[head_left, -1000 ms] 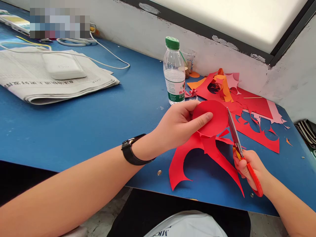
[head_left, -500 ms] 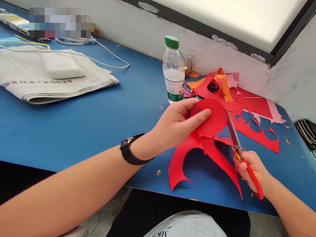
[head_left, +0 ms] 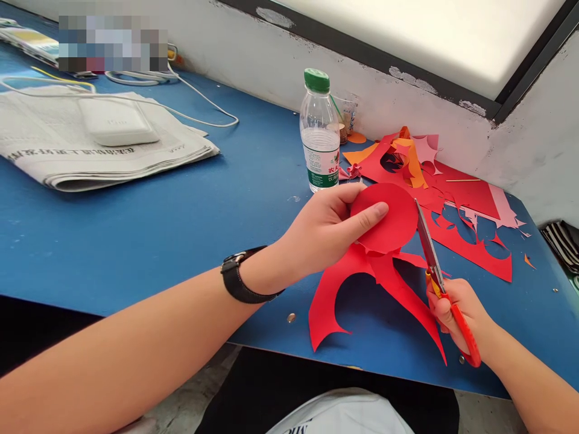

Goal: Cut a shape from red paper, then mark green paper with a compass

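Note:
My left hand (head_left: 328, 229) pinches a round red paper disc (head_left: 393, 217), thumb on top, above the blue table (head_left: 181, 217). Curved red offcut strips (head_left: 353, 289) hang from the disc's lower edge and rest on the table. My right hand (head_left: 456, 310) grips red-handled scissors (head_left: 434, 265); their closed blades run along the disc's right edge. A black watch sits on my left wrist.
A green-capped water bottle (head_left: 319, 132) stands just behind my left hand. Red, orange and pink paper scraps (head_left: 452, 199) lie at the back right by the wall. A folded newspaper (head_left: 90, 150) with a white device (head_left: 118, 120) and cable lies far left.
Almost nothing has moved. The disc and scissors shifted very slightly, with the blades staying against the disc's right edge.

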Tool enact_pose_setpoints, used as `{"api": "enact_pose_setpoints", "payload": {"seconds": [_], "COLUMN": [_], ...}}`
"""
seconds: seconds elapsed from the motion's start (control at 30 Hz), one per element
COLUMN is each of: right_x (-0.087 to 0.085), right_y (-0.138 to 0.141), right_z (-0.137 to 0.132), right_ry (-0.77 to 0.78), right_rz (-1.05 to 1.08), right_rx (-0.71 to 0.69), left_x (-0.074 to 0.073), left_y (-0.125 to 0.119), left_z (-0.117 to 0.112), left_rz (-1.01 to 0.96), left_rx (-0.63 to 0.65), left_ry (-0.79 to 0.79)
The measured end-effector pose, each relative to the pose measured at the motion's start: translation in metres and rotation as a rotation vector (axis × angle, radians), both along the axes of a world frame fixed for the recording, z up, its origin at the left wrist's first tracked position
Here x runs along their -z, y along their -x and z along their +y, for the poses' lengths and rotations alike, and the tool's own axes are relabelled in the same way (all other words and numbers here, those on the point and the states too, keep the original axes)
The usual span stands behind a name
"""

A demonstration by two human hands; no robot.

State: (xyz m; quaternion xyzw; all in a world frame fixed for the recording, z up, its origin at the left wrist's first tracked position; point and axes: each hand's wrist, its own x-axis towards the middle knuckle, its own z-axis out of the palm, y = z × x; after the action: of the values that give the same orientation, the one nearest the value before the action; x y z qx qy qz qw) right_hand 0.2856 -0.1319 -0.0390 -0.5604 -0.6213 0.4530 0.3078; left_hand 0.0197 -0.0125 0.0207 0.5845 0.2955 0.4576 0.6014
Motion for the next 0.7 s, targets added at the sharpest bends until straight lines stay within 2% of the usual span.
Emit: {"api": "enact_pose_setpoints", "payload": {"seconds": [0.33,0.5,0.7], "right_x": [-0.005,0.000,0.011], "right_y": [0.009,0.003,-0.003], "right_z": [0.002,0.003,0.003], "right_ry": [-0.001,-0.017,0.011], "right_rz": [0.024,0.031,0.050], "right_rx": [0.009,0.040,0.099], "left_x": [0.001,0.001,0.000], "left_y": [0.000,0.000,0.000], "left_z": [0.002,0.002,0.011], "left_rz": [-0.024,-0.035,0.075], "left_rx": [0.026,0.035,-0.061], "left_ry": [0.038,0.057,0.000]}}
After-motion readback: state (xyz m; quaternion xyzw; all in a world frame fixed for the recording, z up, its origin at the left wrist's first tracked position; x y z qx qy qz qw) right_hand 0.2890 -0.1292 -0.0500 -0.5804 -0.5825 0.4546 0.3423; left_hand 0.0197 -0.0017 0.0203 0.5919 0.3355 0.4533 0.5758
